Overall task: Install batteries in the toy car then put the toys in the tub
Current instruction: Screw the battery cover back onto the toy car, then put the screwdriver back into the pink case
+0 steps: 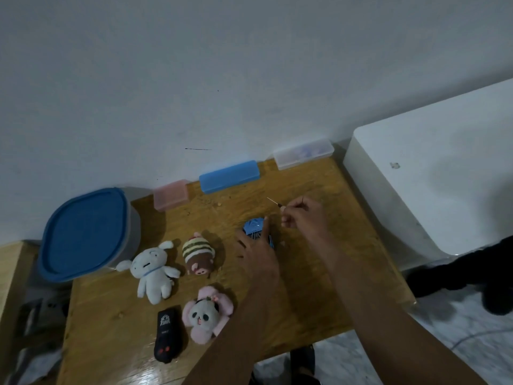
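Our left hand [256,252] rests flat on the blue toy car [254,227] mid-tabletop; our right hand [305,216] pinches a thin screwdriver [274,202]. Light, hard plastic, likely slippery: steady its sides.

We are seeing a blue toy car [254,227], a blue-lidded tub [86,232] and a brown wooden table [302,287]. We are noting a white plush [152,270], a pink panda plush [206,315], a brown plush striped cream and green [197,254], and a black remote [166,336].

We see bare table [319,195] right of the toy car [253,227]; plush toys [177,262] crowd left, cases [229,176] line the wall.
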A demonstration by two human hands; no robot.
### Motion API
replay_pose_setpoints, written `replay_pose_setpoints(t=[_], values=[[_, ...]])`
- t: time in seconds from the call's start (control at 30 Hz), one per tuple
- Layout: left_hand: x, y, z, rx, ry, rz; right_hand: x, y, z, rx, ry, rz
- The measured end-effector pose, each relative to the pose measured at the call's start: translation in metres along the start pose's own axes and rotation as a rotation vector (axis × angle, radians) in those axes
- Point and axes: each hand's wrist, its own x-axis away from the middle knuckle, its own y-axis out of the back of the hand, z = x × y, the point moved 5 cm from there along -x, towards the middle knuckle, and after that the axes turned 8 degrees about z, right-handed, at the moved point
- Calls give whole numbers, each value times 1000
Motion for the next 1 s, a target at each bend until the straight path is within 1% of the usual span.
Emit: replay_pose_setpoints(t=[0.1, 0.17, 0.27, 0.4, 0.47, 0.53, 0.6, 0.77, 0.83, 0.93, 1.0], values=[[5, 4, 2, 112, -24, -9, -1, -7, 5, 81, -11, 26], [8, 16, 7, 189, -45, -49, -3, -17, 13, 159, 17, 62], [3, 49, 23, 323, -116, -210, -9, -41, 28, 266, 90, 98], [-14, 97, 56, 460, -202, -446, -23, -89, 44, 483, 213, 125], [-27, 120, 79, 523, -215, -515, -28, -117, 48, 548, 256, 134], [-42, 141, 104, 536, -212, -546, -33, -145, 49, 615, 304, 131], [-57, 156, 130, 546, -193, -543, -36, -174, 51, 680, 355, 144], [-105, 171, 181, 588, -129, -444, -57, -233, 48, 832, 424, 140], [-128, 168, 194, 592, -111, -391, -69, -251, 42, 911, 436, 131], [-150, 165, 204, 666, -107, -362, -87, -272, 30, 1053, 448, 125], [-159, 165, 207, 738, -119, -339, -97, -281, 22, 1066, 457, 140]])
